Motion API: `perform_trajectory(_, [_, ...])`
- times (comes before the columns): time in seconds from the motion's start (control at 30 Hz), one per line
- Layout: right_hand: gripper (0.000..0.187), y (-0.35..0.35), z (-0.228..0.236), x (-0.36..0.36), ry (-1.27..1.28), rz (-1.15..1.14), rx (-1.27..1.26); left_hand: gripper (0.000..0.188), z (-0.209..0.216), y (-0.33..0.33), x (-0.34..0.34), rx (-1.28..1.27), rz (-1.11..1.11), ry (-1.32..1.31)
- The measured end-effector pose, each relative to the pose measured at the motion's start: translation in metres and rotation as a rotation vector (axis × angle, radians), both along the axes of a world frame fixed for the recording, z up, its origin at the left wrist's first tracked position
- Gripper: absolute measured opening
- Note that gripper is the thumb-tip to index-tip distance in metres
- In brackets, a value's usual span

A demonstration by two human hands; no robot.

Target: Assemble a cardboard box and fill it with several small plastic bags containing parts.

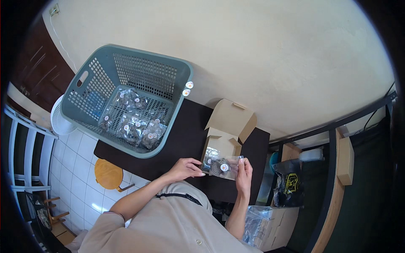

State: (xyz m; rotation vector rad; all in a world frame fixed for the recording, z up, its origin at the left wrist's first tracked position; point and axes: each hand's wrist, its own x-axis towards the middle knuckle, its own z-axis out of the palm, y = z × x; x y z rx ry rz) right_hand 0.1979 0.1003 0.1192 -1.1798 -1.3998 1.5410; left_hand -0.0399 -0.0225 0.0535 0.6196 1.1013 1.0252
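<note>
In front of me, over the table edge, is a clear plastic bag (231, 171) holding dark coiled items, with a round white sticker on it. My right hand (244, 175) pinches the bag's right edge, thumb uppermost. At the bag's left edge is my left hand (185, 169), its fingers stretched out and a little apart. Whether its fingertips touch the plastic I cannot tell. Just behind the bag stands a cardboard box (223, 145) with its lid raised; the bag covers its near part.
A large grey-green perforated basket (177, 69) stands left on the dark table (187, 126), with several similar bags (137, 124) inside. Left of the table are a round wooden stool (108, 173) and a white fan (61, 116). A wooden-edged shelf (331, 198) runs along the right.
</note>
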Motion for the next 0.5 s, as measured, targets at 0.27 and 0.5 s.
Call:
perform_trajectory(0.27, [0.028,0.082,-0.149,0.033,-0.097,-0.157,-0.083,0.031,-0.022,-0.009,-0.006,-0.113,0.177,0.181])
perform_trajectory(0.5, [0.023,0.107,-0.239,-0.012,0.111,-0.252,-0.301,0.028,-0.021,-0.013,-0.003,-0.121,0.096,0.275])
